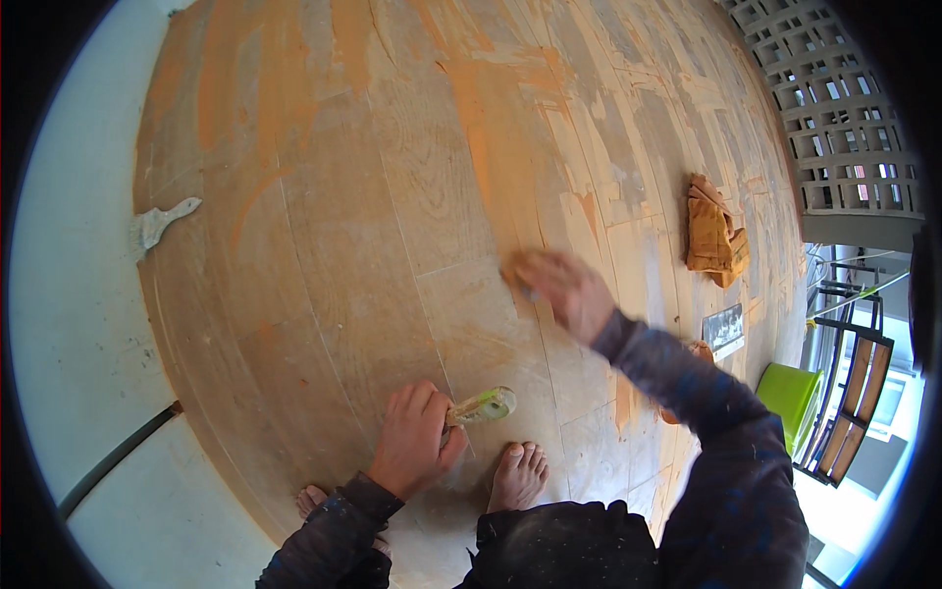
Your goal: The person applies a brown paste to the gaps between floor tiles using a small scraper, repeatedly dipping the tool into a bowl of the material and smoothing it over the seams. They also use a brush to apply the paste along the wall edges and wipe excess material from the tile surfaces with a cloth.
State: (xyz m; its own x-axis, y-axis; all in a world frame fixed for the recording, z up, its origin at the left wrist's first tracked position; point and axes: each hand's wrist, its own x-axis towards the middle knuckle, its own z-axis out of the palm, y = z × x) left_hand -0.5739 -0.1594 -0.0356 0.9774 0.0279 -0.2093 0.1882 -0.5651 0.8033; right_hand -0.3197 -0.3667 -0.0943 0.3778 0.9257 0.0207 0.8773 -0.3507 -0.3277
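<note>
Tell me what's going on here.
One left hand grips a green, round-ended tool handle. The right hand, blurred, seems to hold a small brownish item at the brown plank floor, with orange smears beyond. A whitish flat paintbrush lies by the white wall.

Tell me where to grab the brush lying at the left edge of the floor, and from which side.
Take the brush by its handle, probably best from the right: that slim end points out over the wooden floor, while the wider bristle end sits toward the white surface at the left, leaving less room for fingers there.
</note>
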